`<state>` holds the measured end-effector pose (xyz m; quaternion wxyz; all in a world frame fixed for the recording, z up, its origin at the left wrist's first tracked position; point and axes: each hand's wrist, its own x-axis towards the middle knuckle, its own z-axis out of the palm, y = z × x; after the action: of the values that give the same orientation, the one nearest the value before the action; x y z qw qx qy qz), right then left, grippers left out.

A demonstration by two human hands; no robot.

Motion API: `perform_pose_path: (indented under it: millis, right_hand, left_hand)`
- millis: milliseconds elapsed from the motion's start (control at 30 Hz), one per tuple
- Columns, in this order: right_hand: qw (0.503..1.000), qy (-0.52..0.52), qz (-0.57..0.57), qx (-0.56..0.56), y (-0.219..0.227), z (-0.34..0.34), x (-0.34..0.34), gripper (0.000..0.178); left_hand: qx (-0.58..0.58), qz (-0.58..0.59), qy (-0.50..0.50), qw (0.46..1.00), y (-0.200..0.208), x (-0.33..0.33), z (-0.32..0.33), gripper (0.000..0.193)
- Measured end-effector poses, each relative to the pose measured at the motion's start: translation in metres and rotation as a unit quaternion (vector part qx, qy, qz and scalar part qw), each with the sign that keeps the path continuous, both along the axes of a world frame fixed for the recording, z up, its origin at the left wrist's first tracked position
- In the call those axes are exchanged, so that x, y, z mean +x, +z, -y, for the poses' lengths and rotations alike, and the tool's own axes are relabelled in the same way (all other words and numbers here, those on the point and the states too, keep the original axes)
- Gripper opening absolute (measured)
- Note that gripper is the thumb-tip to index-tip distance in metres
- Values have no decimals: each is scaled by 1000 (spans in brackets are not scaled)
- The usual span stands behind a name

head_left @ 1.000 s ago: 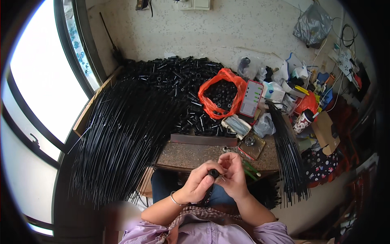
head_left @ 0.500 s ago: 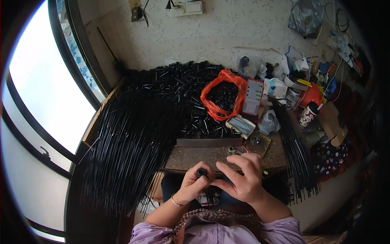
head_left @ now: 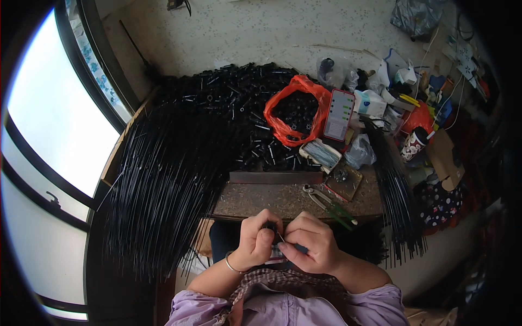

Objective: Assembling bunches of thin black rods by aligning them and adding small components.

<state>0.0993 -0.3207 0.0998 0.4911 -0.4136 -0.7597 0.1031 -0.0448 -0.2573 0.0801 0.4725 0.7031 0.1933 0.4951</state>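
My left hand point(head_left: 253, 240) is closed around a black tubular part point(head_left: 269, 225), its end tilted up between thumb and curled fingers. Close beside it, my right hand point(head_left: 314, 243) is closed in a pinch on a thin, pale wire-like piece point(head_left: 280, 237) that touches or nearly touches the black part. Both hands are in front of the table's near edge, above my lap. Beyond my right hand lies a pair of pliers point(head_left: 325, 203) with green handles. The lower part of the black piece is hidden by my left hand.
A large bundle of long black rods point(head_left: 157, 201) overhangs the table at left, a smaller bundle point(head_left: 396, 195) at right. Behind a dark strip point(head_left: 275, 177) are heaped black tubes point(head_left: 223, 84). An orange-red bag point(head_left: 272, 127), a phone point(head_left: 339, 115) and a box of thin sticks point(head_left: 322, 154) stand nearby.
My right hand has moved left and closed its spread fingers, meeting my left hand at the black part. The pliers are now uncovered. The whole view has shifted slightly.
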Motion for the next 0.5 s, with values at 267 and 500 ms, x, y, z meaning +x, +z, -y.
perform_pose_path:
  millis: [267, 500]
  right_hand:
    - [801, -404, 340, -284, -120, 40, 75, 64]
    - [838, -164, -216, -473, -130, 37, 62, 29]
  left_hand:
    - [-86, 126, -94, 984, 3, -33, -17, 38]
    - [-43, 15, -205, 978, -3, -9, -12, 48]
